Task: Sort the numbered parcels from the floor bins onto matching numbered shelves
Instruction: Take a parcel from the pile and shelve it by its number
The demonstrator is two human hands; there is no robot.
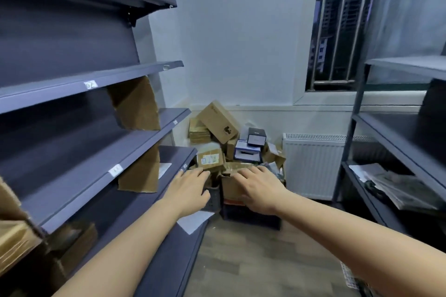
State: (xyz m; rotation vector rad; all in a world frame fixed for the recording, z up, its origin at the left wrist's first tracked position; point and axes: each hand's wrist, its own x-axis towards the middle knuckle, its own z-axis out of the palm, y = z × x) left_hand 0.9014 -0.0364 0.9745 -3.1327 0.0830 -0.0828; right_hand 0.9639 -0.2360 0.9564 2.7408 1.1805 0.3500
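A heap of cardboard parcels [217, 123] lies in the far corner over dark floor bins [251, 217]. A small brown parcel with a printed label [210, 159] sits near the front of the heap. Both my arms stretch toward it. My left hand [190, 188] hovers with fingers spread just below that labelled parcel. My right hand [259, 189] is spread over a brown box [231, 188] in the bin; whether it touches the box is unclear. Neither hand holds anything. Grey shelves on the left [96, 82] carry small number labels [90, 84].
Cardboard dividers [135, 103] stand on the left shelves, and brown boxes [14, 241] sit at their near end. A second shelf unit [398, 142] on the right holds papers. A white radiator [313, 164] and barred window [342, 24] are behind. Wood floor [253, 260] lies between the shelves.
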